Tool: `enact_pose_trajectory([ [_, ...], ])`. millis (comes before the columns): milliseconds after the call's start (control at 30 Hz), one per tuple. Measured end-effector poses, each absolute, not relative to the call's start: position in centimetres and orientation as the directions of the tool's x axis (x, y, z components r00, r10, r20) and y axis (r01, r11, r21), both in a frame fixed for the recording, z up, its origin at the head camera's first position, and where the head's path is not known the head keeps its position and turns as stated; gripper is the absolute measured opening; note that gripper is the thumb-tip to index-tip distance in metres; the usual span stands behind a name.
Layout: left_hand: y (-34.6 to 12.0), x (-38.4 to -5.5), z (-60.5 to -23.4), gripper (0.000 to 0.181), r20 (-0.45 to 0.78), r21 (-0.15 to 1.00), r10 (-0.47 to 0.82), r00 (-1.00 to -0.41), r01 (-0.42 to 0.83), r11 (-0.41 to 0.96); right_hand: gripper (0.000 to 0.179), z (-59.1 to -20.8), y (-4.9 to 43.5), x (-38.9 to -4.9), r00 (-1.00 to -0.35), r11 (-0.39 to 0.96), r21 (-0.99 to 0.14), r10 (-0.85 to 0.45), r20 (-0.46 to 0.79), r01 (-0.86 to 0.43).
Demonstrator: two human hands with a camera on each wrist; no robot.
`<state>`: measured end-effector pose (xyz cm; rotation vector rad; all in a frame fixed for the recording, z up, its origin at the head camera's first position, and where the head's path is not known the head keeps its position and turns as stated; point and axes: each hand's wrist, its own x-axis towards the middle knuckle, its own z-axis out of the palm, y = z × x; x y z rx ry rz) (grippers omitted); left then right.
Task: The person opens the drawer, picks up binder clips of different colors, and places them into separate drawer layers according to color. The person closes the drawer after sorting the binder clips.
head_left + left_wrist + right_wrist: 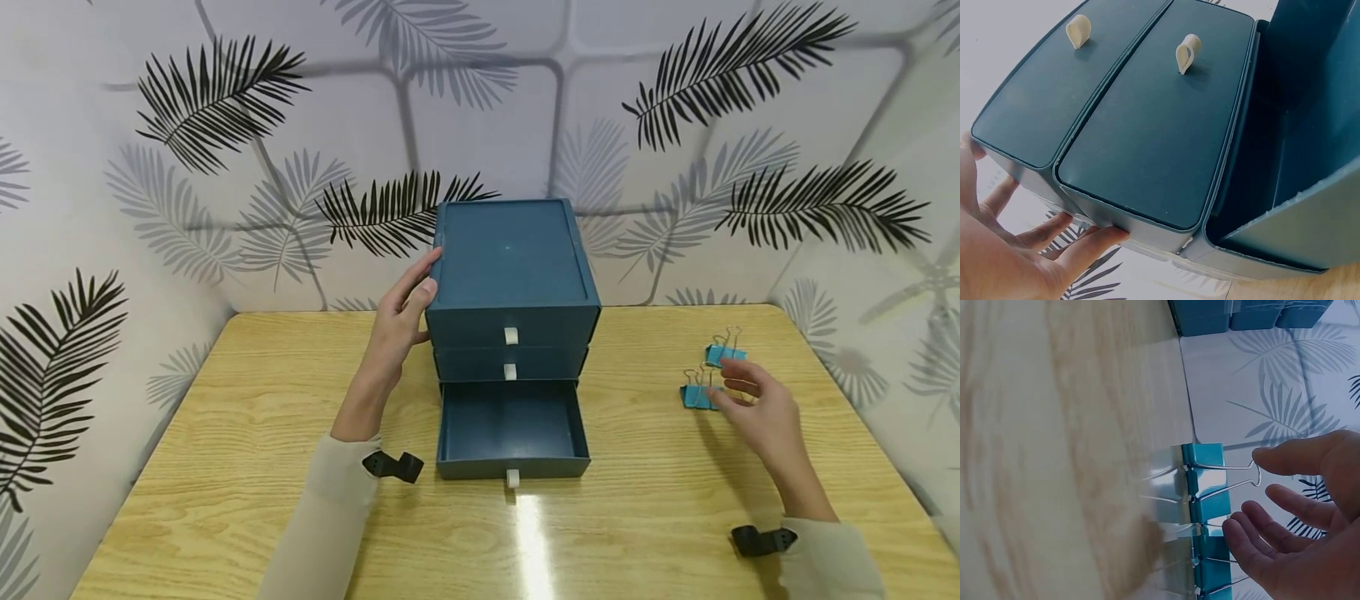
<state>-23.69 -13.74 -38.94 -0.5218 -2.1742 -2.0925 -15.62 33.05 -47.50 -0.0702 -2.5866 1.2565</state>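
A dark blue drawer box [513, 258] with white pull tabs stands near the middle of the table. Its bottom drawer [513, 421] is pulled out and bare inside, while the two upper drawers [1141, 125] are closed. My left hand [397, 321] rests on the box's left side, fingers spread along it. Over at the right are two turquoise binder clips, the nearer one [699, 397] and the farther one [724, 353], wire handles up. My right hand [761, 408] reaches over them with fingers loosely bent; in the right wrist view the thumb tip is right at a wire handle [1254, 472].
The wooden table [637, 517] meets a wall covering [600, 125] with leaf prints along its back edge. A black wrist mount [393, 467] sits on the left sleeve, another [761, 542] on the right one.
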Motion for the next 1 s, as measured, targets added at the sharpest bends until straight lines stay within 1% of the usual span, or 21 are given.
enact_pose_trajectory([
  [100, -13.7, -23.7, -38.9, 0.052, 0.287, 0.956, 0.187, -0.939, 0.294, 0.01, 0.05, -47.8, 33.1, -15.9, -0.973, 0.645, -0.761, 0.132, 0.191, -0.061],
  [300, -13.7, -23.6, -39.0, 0.053, 0.291, 0.955, 0.191, -0.937, 0.295, -0.004, 0.049, -48.2, 33.2, -16.2, -0.991, 0.732, -0.681, 0.072, 0.117, -0.027],
  [433, -13.7, -23.6, -39.0, 0.053, 0.293, 0.954, 0.189, -0.937, 0.298, -0.001, 0.048, -48.4, 33.1, -16.3, -0.995, 0.748, -0.663, 0.054, 0.083, -0.015],
  [733, -13.9, -23.6, -38.8, 0.052, 0.271, 0.959, 0.18, -0.946, 0.282, 0.035, 0.035, -48.2, 32.6, -16.8, -0.993, 0.793, -0.607, 0.017, 0.113, -0.056],
  [1000, -13.8, -23.6, -38.7, 0.051, 0.273, 0.958, 0.181, -0.945, 0.284, 0.037, 0.027, -47.8, 32.4, -17.3, -0.996, 0.798, -0.599, -0.012, 0.088, -0.063],
])
